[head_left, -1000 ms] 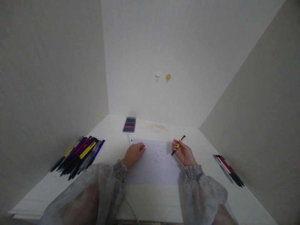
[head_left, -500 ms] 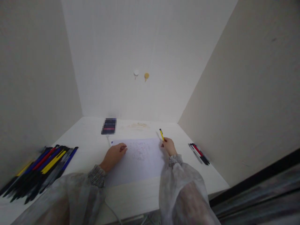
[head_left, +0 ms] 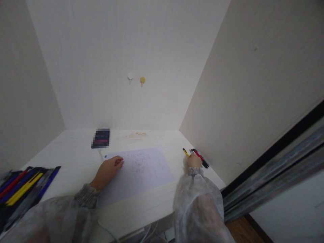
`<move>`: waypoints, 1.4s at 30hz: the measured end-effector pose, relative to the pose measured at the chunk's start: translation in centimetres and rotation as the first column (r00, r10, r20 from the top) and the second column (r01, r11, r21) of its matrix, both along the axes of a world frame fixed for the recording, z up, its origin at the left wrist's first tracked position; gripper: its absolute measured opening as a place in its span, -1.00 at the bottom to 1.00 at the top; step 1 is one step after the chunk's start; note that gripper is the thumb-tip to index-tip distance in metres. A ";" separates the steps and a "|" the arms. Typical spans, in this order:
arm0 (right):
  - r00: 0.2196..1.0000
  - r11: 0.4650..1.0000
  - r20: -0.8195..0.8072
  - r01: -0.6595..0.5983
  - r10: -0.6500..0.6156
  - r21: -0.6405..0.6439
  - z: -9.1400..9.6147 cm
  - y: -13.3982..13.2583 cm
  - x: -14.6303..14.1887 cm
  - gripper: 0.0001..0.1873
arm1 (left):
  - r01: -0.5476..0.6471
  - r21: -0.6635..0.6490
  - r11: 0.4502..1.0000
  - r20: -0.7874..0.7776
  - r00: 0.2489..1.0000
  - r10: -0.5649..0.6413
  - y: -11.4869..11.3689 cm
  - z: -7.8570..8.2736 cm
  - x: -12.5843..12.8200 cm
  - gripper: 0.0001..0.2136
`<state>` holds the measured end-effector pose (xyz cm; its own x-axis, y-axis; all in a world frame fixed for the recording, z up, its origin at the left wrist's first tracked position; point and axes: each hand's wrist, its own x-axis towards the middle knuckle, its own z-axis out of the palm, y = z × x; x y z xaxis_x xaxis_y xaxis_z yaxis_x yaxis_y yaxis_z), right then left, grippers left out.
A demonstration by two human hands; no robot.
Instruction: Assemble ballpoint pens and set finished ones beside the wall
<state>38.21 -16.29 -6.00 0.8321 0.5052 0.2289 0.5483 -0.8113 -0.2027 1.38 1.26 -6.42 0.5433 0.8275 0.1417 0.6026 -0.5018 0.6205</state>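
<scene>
A sheet of paper (head_left: 152, 172) with faint marks on its upper part lies on the white table. On its left side rests my left hand (head_left: 107, 170), fingers curled in and nothing visible in them. My right hand (head_left: 194, 160) is beyond the sheet's right edge, closed around a yellow pen (head_left: 186, 153) with a black end that points up and left. Just beside that hand, several red, black and white pens (head_left: 201, 158) lie near the right wall, partly hidden behind it.
At the left front lies a row of several blue, red, yellow and black pens (head_left: 25, 189). A blurred-out dark device (head_left: 101, 138) with a cable sits at the back left. White (head_left: 130, 77) and yellow (head_left: 142, 80) hooks are on the back wall. Side walls flank the table.
My right hand has carried the yellow pen right, away from the paper to the pens by the wall. The view has turned right. My left hand stays on the paper.
</scene>
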 end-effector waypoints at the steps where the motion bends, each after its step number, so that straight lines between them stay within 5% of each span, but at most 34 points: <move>1: 0.999 0.999 0.019 0.039 -0.039 -0.008 -0.1 -0.4 0.2 -0.71 | 0.005 -0.003 1.000 0.003 1.000 -0.005 0.0 0.0 0.0 -0.68; 10: 0.976 0.980 0.118 0.190 -0.182 -0.062 0.1 -2.0 1.1 -0.72 | 0.002 -0.023 1.000 0.024 1.000 -0.002 -0.4 0.4 0.0 -0.68; 32: 0.960 0.982 0.213 0.189 -0.180 -0.020 0.3 -2.0 0.7 -0.72 | 0.016 -0.020 1.000 0.062 0.998 -0.015 -0.5 0.2 -0.1 -0.70; 38: 0.936 0.989 0.345 -0.103 0.062 0.102 2.6 0.9 -3.1 -0.73 | 0.004 0.002 1.000 0.128 0.992 -0.004 -1.4 0.7 -0.2 -0.73; 42: 0.863 0.878 0.426 -0.404 0.272 0.258 5.0 4.4 -7.9 -0.77 | -0.038 0.093 0.995 0.193 0.981 0.019 -2.1 1.4 -0.2 -0.74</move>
